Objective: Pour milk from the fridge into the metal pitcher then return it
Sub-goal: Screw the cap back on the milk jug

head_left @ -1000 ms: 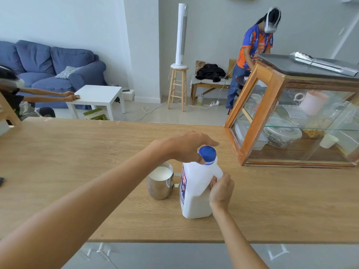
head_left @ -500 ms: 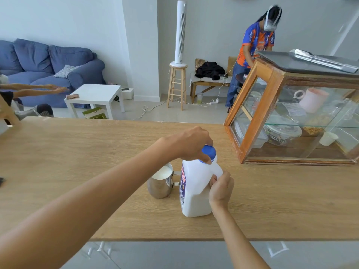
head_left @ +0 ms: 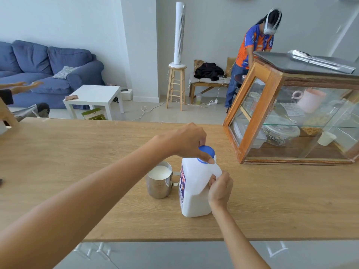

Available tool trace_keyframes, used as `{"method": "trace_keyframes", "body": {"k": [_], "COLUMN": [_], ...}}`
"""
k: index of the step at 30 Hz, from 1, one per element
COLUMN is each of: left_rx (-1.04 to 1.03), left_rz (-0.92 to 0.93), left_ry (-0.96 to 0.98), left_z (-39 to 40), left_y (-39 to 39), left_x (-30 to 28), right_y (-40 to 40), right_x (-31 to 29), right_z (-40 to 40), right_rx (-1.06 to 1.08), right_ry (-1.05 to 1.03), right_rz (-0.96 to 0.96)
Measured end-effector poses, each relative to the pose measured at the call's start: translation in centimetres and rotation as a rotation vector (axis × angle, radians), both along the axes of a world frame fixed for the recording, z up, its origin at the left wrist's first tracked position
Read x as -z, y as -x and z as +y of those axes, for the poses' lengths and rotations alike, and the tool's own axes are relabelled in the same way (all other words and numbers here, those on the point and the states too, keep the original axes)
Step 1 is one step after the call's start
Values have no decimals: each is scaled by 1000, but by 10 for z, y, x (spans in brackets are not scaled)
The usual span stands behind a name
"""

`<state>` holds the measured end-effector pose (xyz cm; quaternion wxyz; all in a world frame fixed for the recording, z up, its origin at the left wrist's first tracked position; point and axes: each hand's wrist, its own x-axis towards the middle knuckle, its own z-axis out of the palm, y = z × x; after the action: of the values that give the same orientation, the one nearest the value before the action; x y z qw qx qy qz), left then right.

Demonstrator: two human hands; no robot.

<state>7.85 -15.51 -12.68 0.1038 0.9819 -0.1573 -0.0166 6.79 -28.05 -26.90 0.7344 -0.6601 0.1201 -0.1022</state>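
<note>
Milk jug (head_left: 194, 191), white plastic with a blue cap (head_left: 206, 151), stands upright on a long wooden desk (head_left: 77, 152), near its front edge. A blue and red label runs down the jug's left face, but its lettering is too blurred to read. The left hand (head_left: 186, 141) reaches in from the left, its fingers (head_left: 206, 157) pinched around the blue cap. The right hand (head_left: 220, 188) comes up from below, its fingers closed around the jug's handle. Just left of the jug, close but with a narrow gap, stands the metal pitcher (head_left: 159, 180), filled with milk nearly to the rim; its handle points toward the jug. At the right end of the desk sits a wood-framed glass display case (head_left: 272, 113), and a tub (head_left: 279, 135) inside it reads "PEANUTS" (the only writing that can be made out). The case also holds a pink mug (head_left: 310, 100), a small white cup (head_left: 327, 138) and a clear lidded box (head_left: 250, 135); a grey tray (head_left: 303, 64) lies on its top. Beyond the desk are a blue sofa (head_left: 48, 70), a white side table (head_left: 93, 96), and a white tower fan (head_left: 179, 33) standing on a wooden stool (head_left: 175, 86). A person in an orange and blue shirt (head_left: 254, 45), wearing a headset, stands behind the case. At the far left edge, another person's outstretched arms (head_left: 21, 86) reach toward the sofa.
</note>
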Motion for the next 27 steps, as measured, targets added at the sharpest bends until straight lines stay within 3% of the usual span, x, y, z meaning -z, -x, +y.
{"method": "trace_keyframes", "body": {"k": [5, 16, 23, 27], "left_rx": [1, 162, 7, -197], "left_rz": [-118, -95, -87, -24], "left_ry": [-78, 2, 424, 757], "left_z": [-7, 5, 23, 35], "left_y": [-1, -8, 12, 21], "left_x": [10, 13, 58, 94], "right_y": [2, 2, 6, 2], "right_x": [-2, -2, -10, -18], "right_z": [0, 1, -1, 1], "right_rx": [-16, 13, -40, -17], "right_ry": [15, 72, -76, 0], "right_rz": [-7, 3, 53, 73]}}
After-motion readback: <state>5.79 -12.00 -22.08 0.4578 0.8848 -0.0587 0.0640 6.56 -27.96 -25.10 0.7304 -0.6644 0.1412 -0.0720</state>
